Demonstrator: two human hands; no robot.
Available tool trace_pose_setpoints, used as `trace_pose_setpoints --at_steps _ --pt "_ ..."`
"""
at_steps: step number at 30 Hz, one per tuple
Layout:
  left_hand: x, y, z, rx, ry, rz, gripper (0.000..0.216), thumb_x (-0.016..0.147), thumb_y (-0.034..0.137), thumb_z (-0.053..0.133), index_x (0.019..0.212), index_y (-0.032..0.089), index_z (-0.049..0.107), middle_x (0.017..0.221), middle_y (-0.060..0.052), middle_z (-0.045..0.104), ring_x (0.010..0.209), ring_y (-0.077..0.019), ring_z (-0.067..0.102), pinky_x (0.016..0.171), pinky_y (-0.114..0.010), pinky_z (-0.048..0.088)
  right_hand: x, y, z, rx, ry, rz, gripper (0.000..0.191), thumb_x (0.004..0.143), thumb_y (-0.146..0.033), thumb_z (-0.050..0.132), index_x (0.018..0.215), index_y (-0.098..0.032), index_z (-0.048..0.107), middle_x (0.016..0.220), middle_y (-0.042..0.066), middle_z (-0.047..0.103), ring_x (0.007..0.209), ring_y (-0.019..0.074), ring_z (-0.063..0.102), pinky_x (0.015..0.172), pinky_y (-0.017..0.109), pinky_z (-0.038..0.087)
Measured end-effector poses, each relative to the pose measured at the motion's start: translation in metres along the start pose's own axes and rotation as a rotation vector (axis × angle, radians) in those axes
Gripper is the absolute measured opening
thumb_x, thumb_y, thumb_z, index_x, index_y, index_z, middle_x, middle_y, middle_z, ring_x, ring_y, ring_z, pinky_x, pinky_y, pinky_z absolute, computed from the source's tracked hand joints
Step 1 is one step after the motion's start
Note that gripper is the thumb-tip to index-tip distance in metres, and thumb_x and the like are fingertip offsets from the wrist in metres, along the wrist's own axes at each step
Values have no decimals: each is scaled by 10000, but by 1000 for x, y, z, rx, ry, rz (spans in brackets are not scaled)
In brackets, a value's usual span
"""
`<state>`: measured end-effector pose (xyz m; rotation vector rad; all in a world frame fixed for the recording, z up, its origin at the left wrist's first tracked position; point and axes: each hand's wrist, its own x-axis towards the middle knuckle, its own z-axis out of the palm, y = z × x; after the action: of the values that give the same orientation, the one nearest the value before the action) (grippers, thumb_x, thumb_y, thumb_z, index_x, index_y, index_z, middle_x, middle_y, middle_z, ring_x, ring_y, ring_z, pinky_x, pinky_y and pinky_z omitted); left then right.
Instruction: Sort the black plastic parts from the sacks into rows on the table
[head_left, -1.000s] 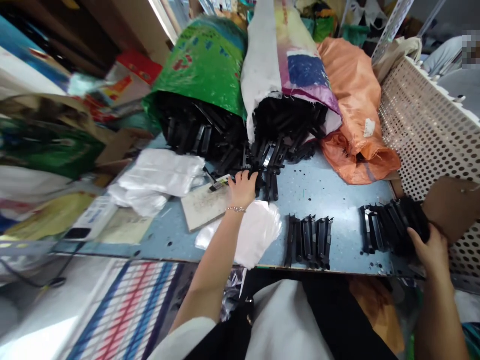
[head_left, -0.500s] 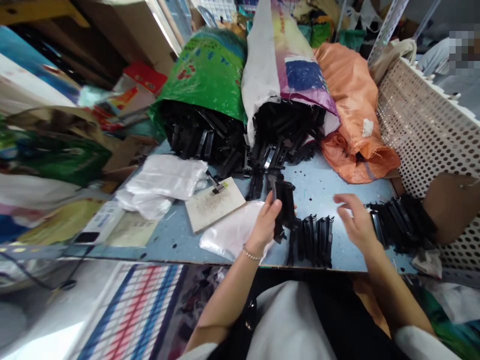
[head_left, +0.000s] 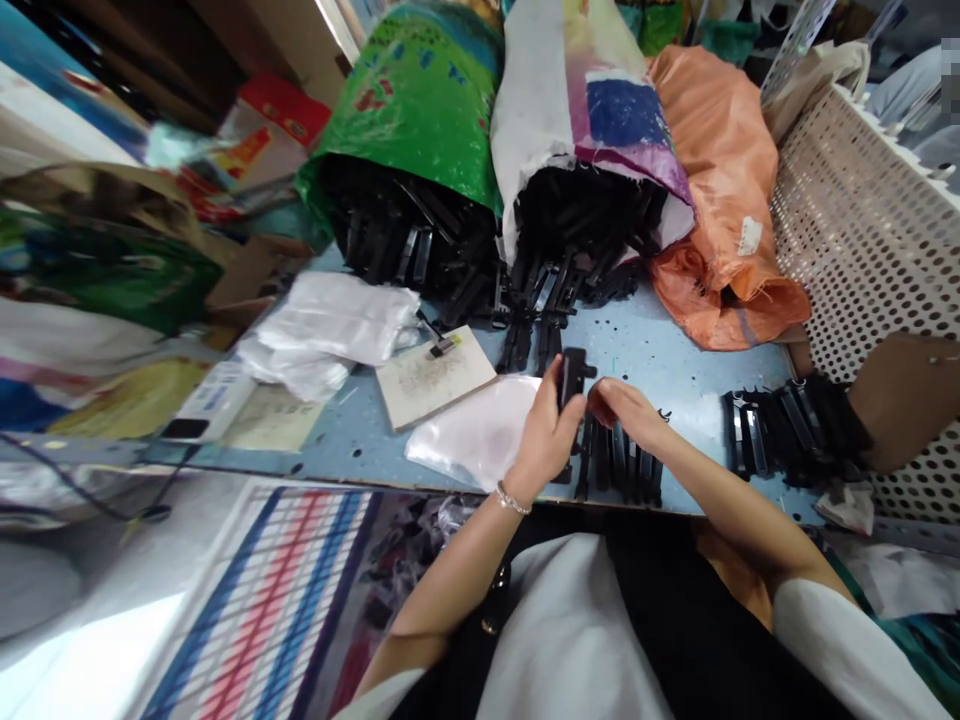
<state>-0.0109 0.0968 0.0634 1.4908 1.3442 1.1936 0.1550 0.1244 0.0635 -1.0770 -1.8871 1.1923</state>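
Observation:
My left hand (head_left: 546, 435) is closed around a long black plastic part (head_left: 573, 375), which it holds up over the front of the table. Right beside that part is my right hand (head_left: 628, 408), its fingers curled in towards the part; whatever they pinch is hidden. Below both hands stands a row of similar black parts (head_left: 621, 465), partly covered by my right hand and forearm. More of these parts lie in a pile (head_left: 795, 430) to the right. A flat clear plastic bag (head_left: 465, 445) lies just left of my left hand.
A green sack (head_left: 420, 110) and a white-and-purple sack (head_left: 532, 100) spill black parts at the back. An orange sack (head_left: 712, 170) lies beside a perforated white basket (head_left: 862, 230). On the left are a pale board (head_left: 409, 395) and stacked plastic bags (head_left: 337, 310).
My right hand has moved left from near the right-hand pile to the part in my left hand. That part now appears more end-on. The whole view has shifted slightly downward.

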Motion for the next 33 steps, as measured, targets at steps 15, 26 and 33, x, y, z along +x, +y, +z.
trace_pose_setpoints --at_steps 15,26,33 --pt "35 -34 11 -183 -22 -261 417 957 505 510 1261 220 498 958 -53 676 760 -183 691 683 -310 569 -3 29 -31 -257 -128 93 411 1034 -459 327 809 -202 556 725 -12 592 682 138 554 678 261 428" --pt "-36 -96 51 562 -13 30 379 1008 313 396 1259 117 602 1162 -192 661 1105 -292 634 989 -453 506 164 108 -91 -921 228 41 483 916 -91 384 1372 -143 536 1442 176 519 1259 307 466 973 440 411" --pt "-35 -107 52 591 53 145 412 978 282 492 1362 149 559 1199 -173 610 1138 -282 597 997 -473 516 209 104 -98 -1223 35 -3 472 955 -74 301 1356 -80 549 1248 224 612 1115 301 492 949 462 339"
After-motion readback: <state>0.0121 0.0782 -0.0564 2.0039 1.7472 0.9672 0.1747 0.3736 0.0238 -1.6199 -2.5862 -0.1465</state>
